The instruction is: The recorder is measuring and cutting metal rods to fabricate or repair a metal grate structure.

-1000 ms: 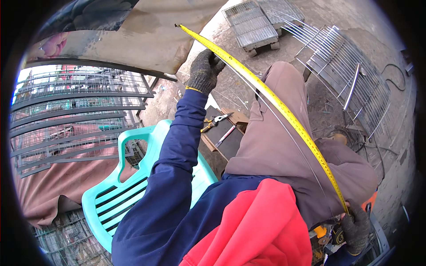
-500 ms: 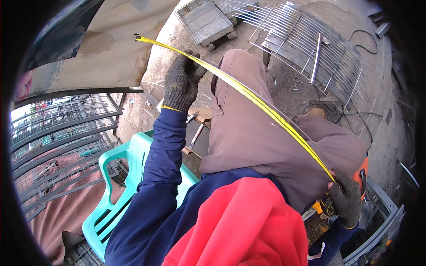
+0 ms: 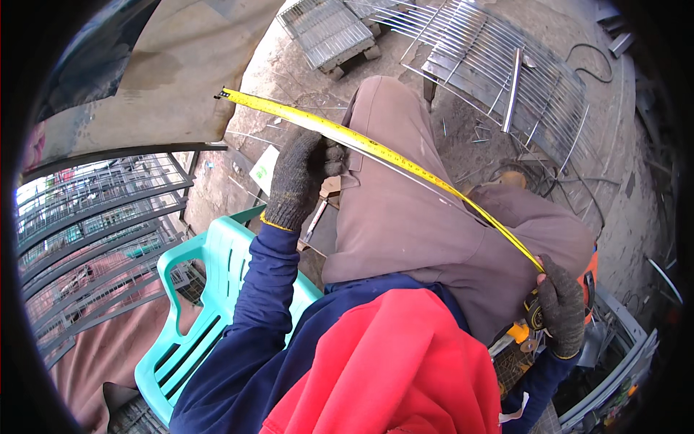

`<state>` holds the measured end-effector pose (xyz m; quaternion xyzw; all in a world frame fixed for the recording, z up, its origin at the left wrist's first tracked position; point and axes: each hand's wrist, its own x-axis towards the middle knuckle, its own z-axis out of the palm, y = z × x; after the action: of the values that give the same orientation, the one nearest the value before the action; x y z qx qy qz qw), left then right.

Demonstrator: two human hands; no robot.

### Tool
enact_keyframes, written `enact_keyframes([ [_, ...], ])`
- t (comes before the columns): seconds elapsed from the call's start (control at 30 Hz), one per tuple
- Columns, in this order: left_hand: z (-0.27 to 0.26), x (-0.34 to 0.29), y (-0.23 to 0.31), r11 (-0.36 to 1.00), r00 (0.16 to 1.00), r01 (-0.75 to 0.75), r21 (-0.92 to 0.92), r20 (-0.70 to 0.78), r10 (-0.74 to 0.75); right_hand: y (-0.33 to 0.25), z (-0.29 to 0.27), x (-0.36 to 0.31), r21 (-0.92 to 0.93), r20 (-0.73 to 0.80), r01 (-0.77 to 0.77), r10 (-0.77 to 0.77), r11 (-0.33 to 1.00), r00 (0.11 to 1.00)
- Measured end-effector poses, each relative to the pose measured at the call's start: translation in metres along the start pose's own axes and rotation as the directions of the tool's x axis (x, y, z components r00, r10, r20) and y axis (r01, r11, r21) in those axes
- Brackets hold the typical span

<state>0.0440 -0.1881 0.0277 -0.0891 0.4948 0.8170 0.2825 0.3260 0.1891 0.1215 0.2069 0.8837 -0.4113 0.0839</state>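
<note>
Item 1: long yellow metal tape measure [image 3: 390,155], slanting over my grey-brown cloth trousers [image 3: 405,231] from upper left to lower right of the frame. My right hand [image 3: 562,307], dark-gloved, lower right: fingers closed about the round dark case [image 3: 535,312], presumably to hold the tape drawn out. My left hand [image 3: 298,177], likewise gloved, left of centre: fingers curled just beside the tape, probably to steady it; whether they grip it, I cannot tell. Appearance: gently arched, dark-marked, narrower-looking toward lower right, black tip [image 3: 219,96] free.
</note>
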Motion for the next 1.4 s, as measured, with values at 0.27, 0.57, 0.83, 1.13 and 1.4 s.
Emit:
enact_keyframes([
  [0.27, -0.015, -0.011, -0.001, 0.973, 0.998, 0.044, 0.227, -0.051, -0.034, -0.006, -0.004, 0.005, -0.217, -0.008, 0.033, -0.035, 0.976, 0.999],
  [0.57, -0.015, -0.009, -0.006, 0.991, 0.996, 0.087, 0.097, -0.015, -0.086, 0.006, 0.003, 0.007, -0.582, 0.008, 0.215, -0.259, 0.784, 0.966],
  [0.83, -0.029, -0.01, -0.009, 0.862, 0.991, -0.132, 0.489, 0.086, 0.103, 0.006, 0.0, 0.008, -0.739, 0.148, 0.415, -0.473, 0.531, 0.869],
  [1.13, -0.03, -0.002, -0.004, 0.889, 0.996, -0.052, 0.455, -0.037, 0.077, -0.014, 0.022, 0.013, -0.394, -0.203, 0.035, -0.124, 0.918, 0.971],
  [1.4, -0.009, -0.003, -0.002, 0.989, 0.988, 0.081, 0.125, -0.139, -0.063, -0.001, 0.03, 0.01, -0.498, -0.285, -0.012, -0.151, 0.867, 0.946],
])
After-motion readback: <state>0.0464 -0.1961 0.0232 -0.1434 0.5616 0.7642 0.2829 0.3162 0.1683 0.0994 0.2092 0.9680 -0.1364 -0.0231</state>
